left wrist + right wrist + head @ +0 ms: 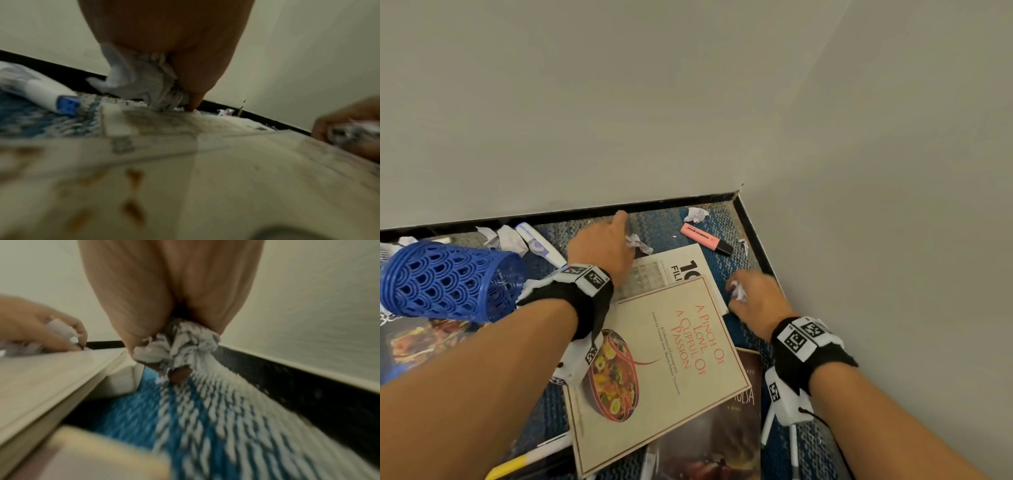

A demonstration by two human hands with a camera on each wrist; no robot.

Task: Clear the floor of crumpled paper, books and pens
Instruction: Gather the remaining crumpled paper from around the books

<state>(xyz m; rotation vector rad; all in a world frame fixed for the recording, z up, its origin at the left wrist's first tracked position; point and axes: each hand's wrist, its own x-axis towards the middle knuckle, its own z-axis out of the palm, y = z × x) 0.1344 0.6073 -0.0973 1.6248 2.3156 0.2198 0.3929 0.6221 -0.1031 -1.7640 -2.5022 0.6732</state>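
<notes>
My left hand [616, 240] reaches over the books near the wall and grips a crumpled paper wad [144, 82], with the index finger stretched toward the skirting. My right hand [748, 294] hovers by the right edge of the books and grips another crumpled paper wad [180, 345]. A cream cookbook [654, 370] lies on a white book [678, 267]. A pink highlighter [705, 238] lies on the blue carpet by the corner. More crumpled paper [697, 214] sits near the corner and beside the blue bin [506, 238].
A blue lattice wastebasket [445, 281] lies tipped on its side at left. A white and blue marker [537, 245] rests by the skirting. Dark books [722, 428] lie at the bottom and left. Grey walls meet in a corner at right, edged by black skirting [753, 233].
</notes>
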